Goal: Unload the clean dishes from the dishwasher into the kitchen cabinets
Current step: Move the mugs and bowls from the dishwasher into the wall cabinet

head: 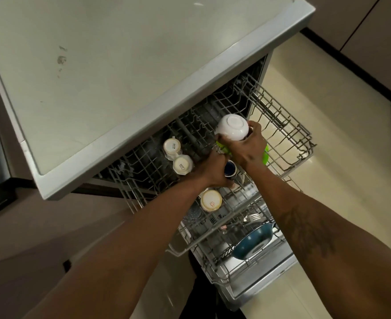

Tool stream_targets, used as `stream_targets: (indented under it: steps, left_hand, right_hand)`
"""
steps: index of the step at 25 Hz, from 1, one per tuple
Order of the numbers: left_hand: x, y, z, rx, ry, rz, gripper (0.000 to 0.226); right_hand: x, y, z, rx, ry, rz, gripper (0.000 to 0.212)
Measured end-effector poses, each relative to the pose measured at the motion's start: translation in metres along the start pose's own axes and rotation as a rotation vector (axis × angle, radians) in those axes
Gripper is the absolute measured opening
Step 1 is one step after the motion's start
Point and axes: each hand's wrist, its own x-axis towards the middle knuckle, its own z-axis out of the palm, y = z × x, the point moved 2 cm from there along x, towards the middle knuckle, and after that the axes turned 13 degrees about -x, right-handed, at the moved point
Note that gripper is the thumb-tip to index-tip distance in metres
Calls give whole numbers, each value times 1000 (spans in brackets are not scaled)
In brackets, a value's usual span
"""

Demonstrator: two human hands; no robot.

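Past forearms [125,247], hold inverted white bowl [232,130] just above upper rack [303,146] with right hand [247,150] curled round its wall near the rim; treat as light, rigid, slick, breakable ceramic; left hand [213,172] alongside, over same rack, grip undeterminable.

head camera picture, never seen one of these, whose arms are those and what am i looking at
There is no machine here. The camera sits on a person's head and looks down, so both bare arms are that person's own. They stand at an open dishwasher, seen from above. The right hand holds a white bowl upside down over the pulled-out upper rack. The left hand reaches into that rack beside a dark blue cup; whether it holds anything, I cannot tell. Three pale mugs sit upside down in the same rack. A teal dish lies in the lower rack.
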Motion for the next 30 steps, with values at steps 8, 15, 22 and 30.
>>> stream_targets:
  steps: [8, 15, 22, 30]
  left_hand:
    - [-18, 18, 8, 124, 84, -5, 59]
    - [-110, 54, -54, -24, 308, 85, 57]
    - [-235, 104, -142, 82, 479, 124, 67]
    - [-383, 100, -245, 89, 752, 107, 73]
  right_hand:
    - [-30, 4, -37, 3, 17, 38, 86]
    - [-95, -39, -98, -78, -4, 3, 85]
    - [-181, -126, -154, -50, -41, -106, 85]
    - [-270, -254, -161, 1, -73, -392, 84]
